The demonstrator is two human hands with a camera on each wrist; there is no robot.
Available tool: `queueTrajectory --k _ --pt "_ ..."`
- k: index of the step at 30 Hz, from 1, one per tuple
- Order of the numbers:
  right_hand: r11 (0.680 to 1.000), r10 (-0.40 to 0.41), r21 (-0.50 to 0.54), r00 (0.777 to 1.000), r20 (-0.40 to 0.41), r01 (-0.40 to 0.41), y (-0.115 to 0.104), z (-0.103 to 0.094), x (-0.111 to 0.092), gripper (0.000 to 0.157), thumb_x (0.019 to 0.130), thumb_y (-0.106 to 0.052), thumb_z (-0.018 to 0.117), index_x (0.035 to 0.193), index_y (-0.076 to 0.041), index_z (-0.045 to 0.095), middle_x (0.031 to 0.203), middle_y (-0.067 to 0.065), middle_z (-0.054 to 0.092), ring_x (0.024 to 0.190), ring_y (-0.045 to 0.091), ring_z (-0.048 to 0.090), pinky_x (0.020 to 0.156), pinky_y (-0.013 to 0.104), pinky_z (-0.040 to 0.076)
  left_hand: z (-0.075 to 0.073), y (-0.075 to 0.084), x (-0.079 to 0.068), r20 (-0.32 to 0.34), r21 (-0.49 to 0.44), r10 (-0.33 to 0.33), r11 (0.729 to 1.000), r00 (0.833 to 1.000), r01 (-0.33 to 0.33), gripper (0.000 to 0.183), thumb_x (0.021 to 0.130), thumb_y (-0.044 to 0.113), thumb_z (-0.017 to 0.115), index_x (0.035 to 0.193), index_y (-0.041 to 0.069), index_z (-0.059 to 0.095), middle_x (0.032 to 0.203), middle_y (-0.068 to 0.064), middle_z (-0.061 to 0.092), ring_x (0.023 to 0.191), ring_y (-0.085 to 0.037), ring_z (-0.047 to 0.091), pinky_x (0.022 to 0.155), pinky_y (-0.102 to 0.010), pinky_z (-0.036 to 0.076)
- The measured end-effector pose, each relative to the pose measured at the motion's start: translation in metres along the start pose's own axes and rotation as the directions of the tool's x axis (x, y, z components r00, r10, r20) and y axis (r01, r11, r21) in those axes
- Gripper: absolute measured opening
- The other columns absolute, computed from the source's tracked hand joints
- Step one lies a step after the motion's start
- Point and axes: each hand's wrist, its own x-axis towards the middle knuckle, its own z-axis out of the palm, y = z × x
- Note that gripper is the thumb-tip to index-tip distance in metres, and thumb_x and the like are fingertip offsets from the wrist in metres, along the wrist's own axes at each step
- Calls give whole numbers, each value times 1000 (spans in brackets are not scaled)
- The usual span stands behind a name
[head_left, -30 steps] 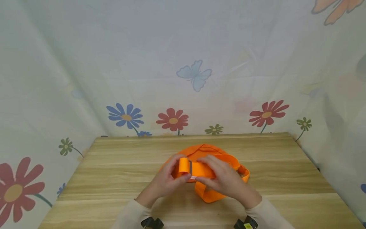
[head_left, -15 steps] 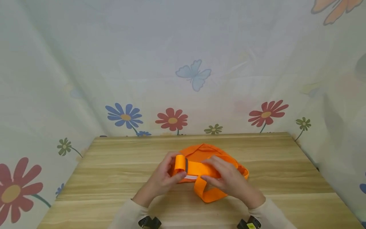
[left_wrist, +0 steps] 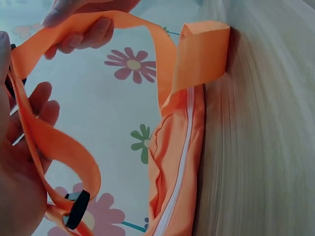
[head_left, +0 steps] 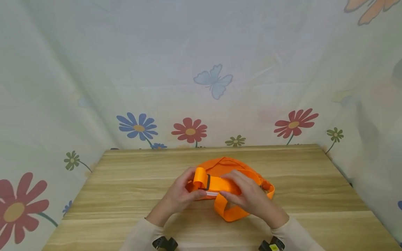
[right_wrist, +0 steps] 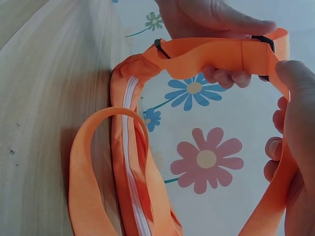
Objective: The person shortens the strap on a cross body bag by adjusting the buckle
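Note:
An orange waist bag (head_left: 216, 169) with a white zipper (left_wrist: 181, 167) rests on the wooden table, its webbing strap (head_left: 220, 184) raised in front of it. My left hand (head_left: 179, 193) holds the strap between thumb and fingers beside a black slider buckle (head_left: 208, 182), where the webbing doubles into a small upright loop (head_left: 199, 177). Farther right along the same strap, my right hand (head_left: 252, 198) pinches the webbing. A second black slider (left_wrist: 78, 210) shows lower down in the left wrist view. From the head view, the hands partly hide the bag.
A slack strap loop (head_left: 230, 215) lies on the table (head_left: 141, 167) in front of the bag, below the right hand. More strap curls at the bag's right end. A flower-printed cloth (head_left: 213, 45) stands behind the table and along both sides.
The hands have drawn slightly apart, the right one sliding a little right from the slider buckle. The small upright loop has shifted slightly left and up, and more of the white zipper shows.

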Motion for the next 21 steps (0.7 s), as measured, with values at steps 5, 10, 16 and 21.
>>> queueTrajectory --k 5,10,16,21 --pt "999 -41 10 999 -27 41 2 3 0 33 105 -31 73 130 -9 66 110 0 69 88 6 60 75 19 57 -6 -2 -5 14 84 -56 995 998 55 65 94 27 84 150 12 55 140 -9 68 123 -24 67 110 -30 56" --pt "998 -56 23 998 -41 57 2 4 1 34 106 -32 71 130 -8 65 110 1 68 88 7 60 75 18 56 -10 -2 -6 34 99 -109 990 994 105 61 96 25 84 150 16 58 143 -5 68 125 -24 68 108 -31 58" --pt "998 -43 43 998 -36 45 1 4 1 33 102 -23 77 129 -8 66 109 1 68 87 7 60 73 19 56 -8 -1 -4 34 94 -47 995 998 44 50 96 18 83 143 15 65 136 -4 72 117 -18 70 103 -23 58" --pt "998 -45 41 998 -40 47 0 4 2 33 99 -18 81 127 -8 66 107 0 68 85 7 59 72 18 56 -2 0 -1 36 65 45 997 998 -48 46 94 15 84 136 12 67 129 -8 72 112 -15 69 100 -27 61"
